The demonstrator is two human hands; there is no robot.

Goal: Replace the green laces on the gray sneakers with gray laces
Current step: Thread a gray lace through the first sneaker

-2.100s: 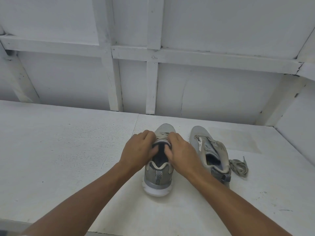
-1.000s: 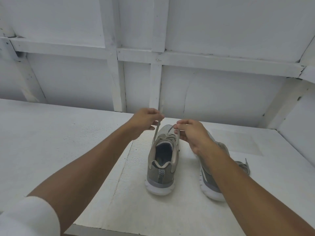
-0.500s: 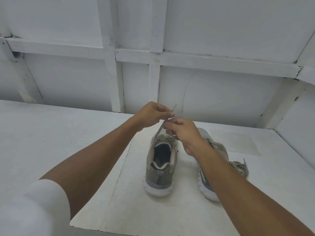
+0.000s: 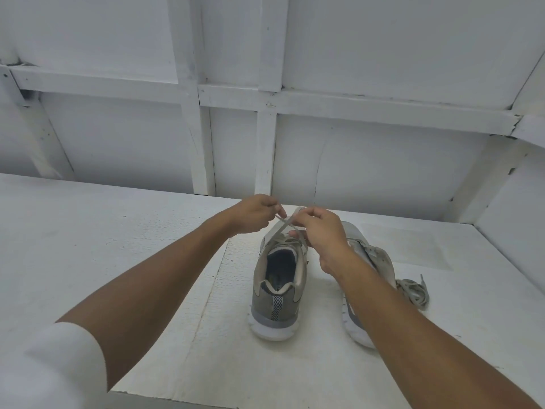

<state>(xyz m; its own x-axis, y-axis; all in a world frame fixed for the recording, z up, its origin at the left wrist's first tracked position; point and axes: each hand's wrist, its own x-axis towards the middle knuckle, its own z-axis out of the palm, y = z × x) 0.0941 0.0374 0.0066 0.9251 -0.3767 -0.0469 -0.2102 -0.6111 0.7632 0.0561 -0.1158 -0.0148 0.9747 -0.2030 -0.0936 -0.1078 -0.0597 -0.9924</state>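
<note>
Above the middle sneaker (image 4: 277, 290), my left hand (image 4: 253, 215) pinches one end of its lace (image 4: 278, 231) and my right hand (image 4: 321, 231) pinches the other, the ends crossing between them. It stands heel toward me on the white board (image 4: 147, 231). Just right, the second sneaker (image 4: 358, 240) sits partly behind my forearm, a loose lace (image 4: 413, 290) bundled beside it.

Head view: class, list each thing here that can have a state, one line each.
Lace ends: raised and crossed above the laced sneaker.
Left hand: pinches one end.
Right hand: pinches the other end.
Laced sneaker: upright on the table, heel toward the camera.
Second sneaker: on the table, partly hidden by the right forearm.
Loose lace: bundled beside the second sneaker.
</note>
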